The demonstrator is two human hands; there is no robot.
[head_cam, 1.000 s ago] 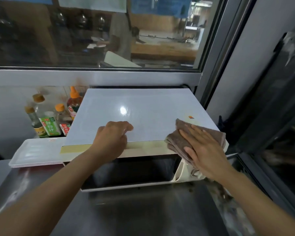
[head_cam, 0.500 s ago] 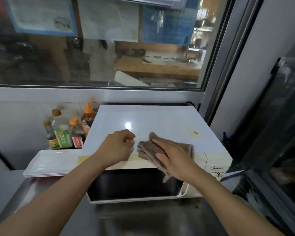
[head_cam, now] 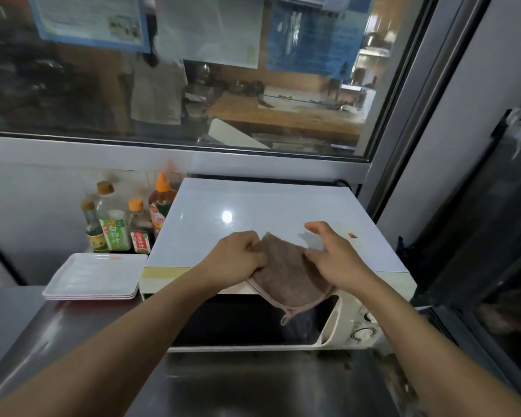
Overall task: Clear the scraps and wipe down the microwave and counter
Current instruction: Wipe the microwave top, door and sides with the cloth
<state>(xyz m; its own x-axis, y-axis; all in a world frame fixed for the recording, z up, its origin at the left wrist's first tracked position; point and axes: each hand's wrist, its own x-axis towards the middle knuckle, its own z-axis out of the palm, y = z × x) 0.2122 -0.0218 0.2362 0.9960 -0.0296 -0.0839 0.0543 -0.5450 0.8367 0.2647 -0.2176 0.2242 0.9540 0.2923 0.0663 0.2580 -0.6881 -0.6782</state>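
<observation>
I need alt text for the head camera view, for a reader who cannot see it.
Two hands, left hand and right hand, hold a brown cloth over the front edge of a white microwave. Left of it stand sauce bottles and stacked white trays on a steel counter.

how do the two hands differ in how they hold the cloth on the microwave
The left hand is curled into a fist, bunching the cloth's left edge; the right hand pinches its right edge with the index finger raised and free. Both hands hold the same brown cloth above the front edge of the microwave.
</observation>
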